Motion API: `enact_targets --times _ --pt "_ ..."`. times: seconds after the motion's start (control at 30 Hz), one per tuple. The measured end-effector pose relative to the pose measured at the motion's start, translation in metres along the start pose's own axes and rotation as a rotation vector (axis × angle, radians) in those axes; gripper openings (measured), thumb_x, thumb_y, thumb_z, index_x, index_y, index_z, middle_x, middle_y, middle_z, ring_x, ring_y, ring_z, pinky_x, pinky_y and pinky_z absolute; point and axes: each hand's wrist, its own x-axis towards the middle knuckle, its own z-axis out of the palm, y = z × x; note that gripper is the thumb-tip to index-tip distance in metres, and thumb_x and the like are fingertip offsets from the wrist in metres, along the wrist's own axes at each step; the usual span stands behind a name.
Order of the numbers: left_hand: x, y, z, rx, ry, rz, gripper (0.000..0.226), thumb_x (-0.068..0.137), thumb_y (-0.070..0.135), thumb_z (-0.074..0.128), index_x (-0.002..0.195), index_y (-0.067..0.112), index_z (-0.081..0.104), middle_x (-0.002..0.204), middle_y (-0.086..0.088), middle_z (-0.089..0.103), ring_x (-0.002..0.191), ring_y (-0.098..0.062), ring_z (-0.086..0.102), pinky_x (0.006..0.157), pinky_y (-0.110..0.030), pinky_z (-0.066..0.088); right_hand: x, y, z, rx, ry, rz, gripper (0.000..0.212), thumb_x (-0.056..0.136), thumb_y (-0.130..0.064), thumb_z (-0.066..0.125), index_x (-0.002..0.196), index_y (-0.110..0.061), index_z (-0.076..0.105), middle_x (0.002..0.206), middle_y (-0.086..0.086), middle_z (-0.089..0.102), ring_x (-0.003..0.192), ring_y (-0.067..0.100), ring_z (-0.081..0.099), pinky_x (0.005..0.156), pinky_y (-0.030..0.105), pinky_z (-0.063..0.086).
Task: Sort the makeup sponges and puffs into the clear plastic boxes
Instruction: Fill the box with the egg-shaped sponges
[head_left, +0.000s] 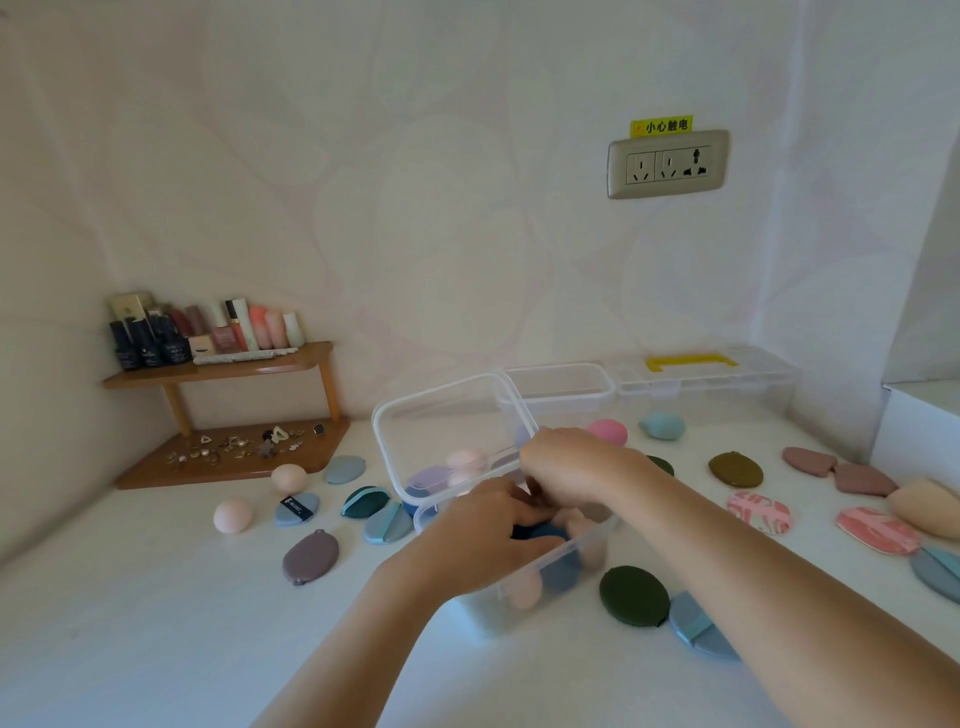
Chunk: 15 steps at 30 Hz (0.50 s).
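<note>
Far left, by the wooden shelf (223, 374), two pale pink egg sponges (232, 514) and a handful of flat puffs, including a mauve puff (310, 556), are loose on the worktop (156, 623).

In the middle, one clear box (441, 402) sits tilted, mouth toward the person, with a lilac sponge (431, 475) and pink ones pooled at its low end. In front of it is a second clear box (587, 556) with a dark blue puff (556, 571) and a pink sponge inside.

The left hand (488, 525) and right hand (566, 462) are bunched close together over that box, fingers curled. Honestly can't tell what either is gripping, it's all hidden.

To the right, a dark green puff (634, 595), an olive puff (735, 469) and pink patterned puffs (758, 512) are unsorted.

My worry is that tilted box. One knock from the right wrist and I reckon it tips, and the round sponges roll back out across the worktop.
</note>
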Motion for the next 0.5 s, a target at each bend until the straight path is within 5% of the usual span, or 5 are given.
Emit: enact_targets --times 0.13,0.3,0.4,0.5 --pt "-0.001 -0.002 -0.003 0.086 -0.043 0.007 0.037 0.095 0.046 0.043 0.128 0.034 0.054 0.119 0.006 0.054 0.108 -0.013 0.048 0.098 -0.032 0.041 -0.009 0.014 0.006 0.323 0.152 0.039 0.011 0.089 -0.016 0.061 0.081 -0.015 0.068 0.074 -0.004 0.058 0.069 0.014 0.054 0.059 0.019 0.041" --pt "0.0 -0.004 -0.001 0.054 0.013 0.016 0.032 0.093 0.049 0.045 0.116 0.032 0.058 0.106 0.007 0.06 0.096 -0.011 0.055 0.092 -0.032 0.048 -0.028 0.048 0.021 0.784 0.555 0.105 0.012 0.09 -0.021 0.063 0.088 -0.02 0.075 0.07 -0.02 0.063 0.059 -0.002 0.062 0.066 0.014 0.047" --pt "-0.004 0.001 -0.001 -0.133 0.274 -0.054 0.024 0.092 0.04 0.052 0.113 0.033 0.061 0.1 0.012 0.064 0.086 -0.009 0.06 0.079 -0.022 0.051 -0.032 0.061 0.024 0.841 0.507 0.138 0.016 0.093 -0.023 0.059 0.091 -0.018 0.074 0.077 -0.018 0.067 0.067 -0.003 0.064 0.065 0.014 0.045" --pt "-0.007 -0.007 -0.005 -0.254 0.719 -0.081 0.029 0.091 0.026 0.056 0.12 0.031 0.06 0.12 0.012 0.056 0.108 -0.005 0.052 0.089 -0.019 0.043 -0.038 0.063 0.031 0.894 0.376 0.123 0.029 0.093 -0.034 0.056 0.097 -0.012 0.073 0.088 -0.004 0.073 0.078 0.009 0.067 0.069 0.018 0.05"
